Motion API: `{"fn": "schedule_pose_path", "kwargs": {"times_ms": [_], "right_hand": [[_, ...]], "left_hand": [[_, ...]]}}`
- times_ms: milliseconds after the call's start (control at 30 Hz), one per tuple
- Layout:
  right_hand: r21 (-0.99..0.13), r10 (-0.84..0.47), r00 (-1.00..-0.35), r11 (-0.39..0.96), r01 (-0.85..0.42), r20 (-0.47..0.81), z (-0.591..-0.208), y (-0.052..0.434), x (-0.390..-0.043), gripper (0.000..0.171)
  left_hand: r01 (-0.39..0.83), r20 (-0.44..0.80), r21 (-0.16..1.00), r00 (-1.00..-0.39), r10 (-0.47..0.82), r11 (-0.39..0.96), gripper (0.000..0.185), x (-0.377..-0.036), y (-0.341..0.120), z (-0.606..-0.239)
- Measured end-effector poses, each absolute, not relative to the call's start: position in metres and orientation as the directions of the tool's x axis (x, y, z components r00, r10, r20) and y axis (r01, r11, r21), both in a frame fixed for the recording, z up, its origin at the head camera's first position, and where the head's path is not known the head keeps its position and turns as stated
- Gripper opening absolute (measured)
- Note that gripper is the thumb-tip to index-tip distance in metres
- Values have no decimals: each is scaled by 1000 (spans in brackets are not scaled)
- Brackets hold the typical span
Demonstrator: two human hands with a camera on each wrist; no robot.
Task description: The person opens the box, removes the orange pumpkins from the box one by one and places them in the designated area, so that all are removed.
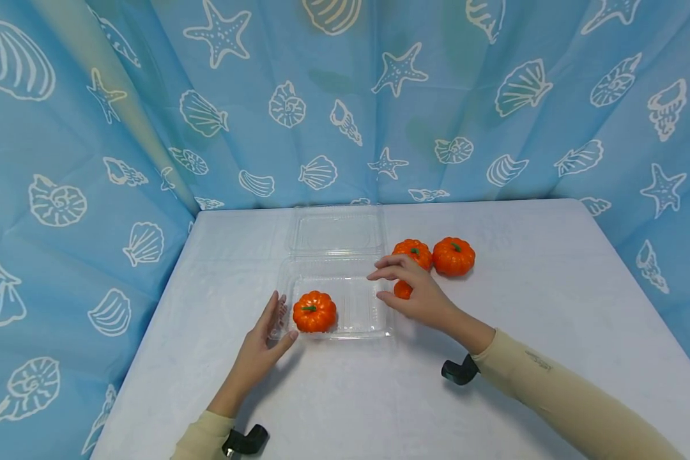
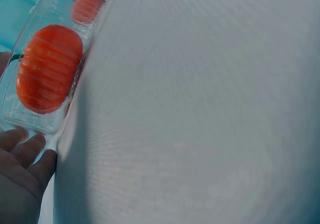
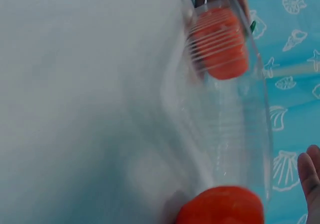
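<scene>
An orange toy pumpkin (image 1: 314, 312) with a green stem sits in the left part of a clear plastic clamshell box (image 1: 361, 313). Beside the box's left end is my left hand (image 1: 259, 358), its thumb and fingers spread around that corner. Over the right rim hovers my right hand (image 1: 416, 291), fingers bent loosely and apart from the thumb. Between them shows part of another pumpkin (image 1: 403, 289), mostly hidden by the hand; I see no firm pinch on it. The right wrist view has a pumpkin (image 3: 222, 206) at the bottom edge, near the fingers (image 3: 310, 176).
Two more pumpkins stand right of the box, one (image 1: 414, 251) partly behind my right hand and one (image 1: 454, 257) farther right. The box's lid (image 1: 338, 231) lies folded back. A white cloth covers the table (image 1: 552, 306). Behind hangs a blue shell-print curtain (image 1: 333, 83).
</scene>
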State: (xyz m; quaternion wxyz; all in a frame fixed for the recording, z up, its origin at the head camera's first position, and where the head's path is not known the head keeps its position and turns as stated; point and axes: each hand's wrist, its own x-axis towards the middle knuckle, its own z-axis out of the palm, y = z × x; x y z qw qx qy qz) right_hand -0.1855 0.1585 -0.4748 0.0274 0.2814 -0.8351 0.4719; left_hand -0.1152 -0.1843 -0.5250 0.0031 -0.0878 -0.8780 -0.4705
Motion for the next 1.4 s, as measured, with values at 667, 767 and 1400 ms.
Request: {"fn": "schedule_pose_path", "kwargs": {"times_ms": [667, 767, 1400], "right_hand": [[-840, -577, -799, 339, -424, 170, -463, 98, -202, 39], [-845, -607, -781, 333, -418, 147, -463, 90, -205, 41], [-837, -720, -694, 388, -386, -14, -474, 56, -213, 45]], "left_hand": [[157, 86, 826, -984, 153, 542, 88, -116, -187, -525], [146, 74, 824, -986, 152, 548, 89, -116, -187, -525], [149, 77, 826, -985, 154, 544, 89, -116, -186, -525]]}}
